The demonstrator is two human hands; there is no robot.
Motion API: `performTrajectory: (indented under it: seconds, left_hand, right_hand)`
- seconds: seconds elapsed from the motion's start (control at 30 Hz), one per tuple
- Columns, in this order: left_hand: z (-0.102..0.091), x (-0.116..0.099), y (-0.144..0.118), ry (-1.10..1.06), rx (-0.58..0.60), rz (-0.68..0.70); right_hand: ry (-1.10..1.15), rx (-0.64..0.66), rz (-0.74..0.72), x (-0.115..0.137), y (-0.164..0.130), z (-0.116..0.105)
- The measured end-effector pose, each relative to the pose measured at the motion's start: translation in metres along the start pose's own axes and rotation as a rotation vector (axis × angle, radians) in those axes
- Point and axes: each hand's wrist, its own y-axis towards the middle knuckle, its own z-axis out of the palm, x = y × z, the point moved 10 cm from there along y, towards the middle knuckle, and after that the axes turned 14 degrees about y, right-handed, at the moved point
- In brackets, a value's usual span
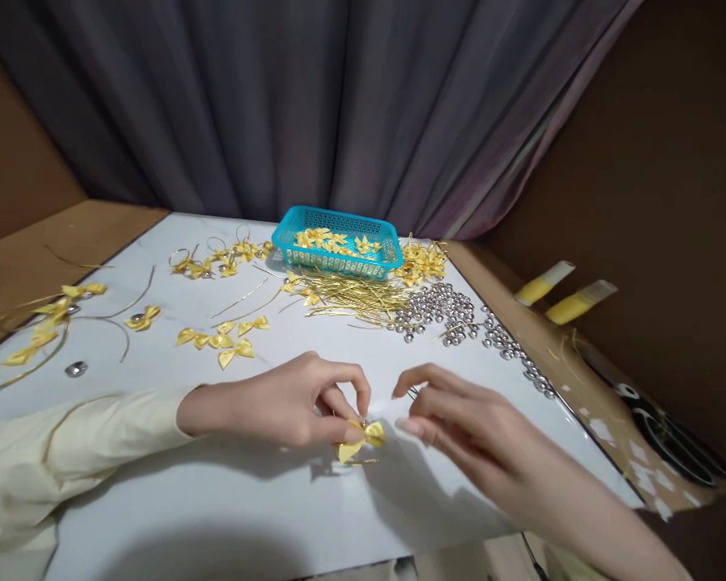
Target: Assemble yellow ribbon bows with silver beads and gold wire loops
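Note:
Near the front middle of the white board, my left hand pinches a yellow ribbon bow between thumb and fingers. A small shiny bit shows at the bow's middle, and a short gold wire sticks out below it. My right hand is just to the right, apart from the bow, with its fingers curled. A thin, shiny metallic piece shows between those fingers; most of it is hidden, so its kind is unclear.
A blue basket of yellow bows stands at the back. Before it lie gold wires and silver beads. More bows lie left. Black-handled scissors and two yellow tubes are at right. A curtain hangs behind.

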Motion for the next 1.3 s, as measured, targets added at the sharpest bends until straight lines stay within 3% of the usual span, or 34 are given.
performTrajectory:
  seconds: [0.1,0.2,0.67,0.93,1.07,1.3]
  left_hand:
    - [-0.003,-0.016,-0.005,0.148,-0.032,0.082]
    - [0.001,-0.018,-0.006,0.196,-0.014,0.107]
    - [0.002,-0.005,-0.003,0.026,0.008,0.009]
    - [0.008,0.017,-0.001,-0.21,0.066,-0.1]
    - [0.004,0.025,-0.002,-0.145,0.067,-0.111]
    - [0.02,0.017,-0.005,0.059,0.162,0.046]
  right_hand:
    - [0.102,0.063,0.063,-0.015,-0.009,0.027]
    - [0.191,0.08,0.138,-0.027,-0.007,0.038]
    - [0.743,0.084,0.334,-0.051,0.001,0.048]
    - [0.836,0.092,0.366,-0.053,0.002,0.049]
    - [0.832,0.118,0.367,-0.051,0.004,0.047]
    - [0.924,0.234,0.372,-0.055,0.008,0.056]
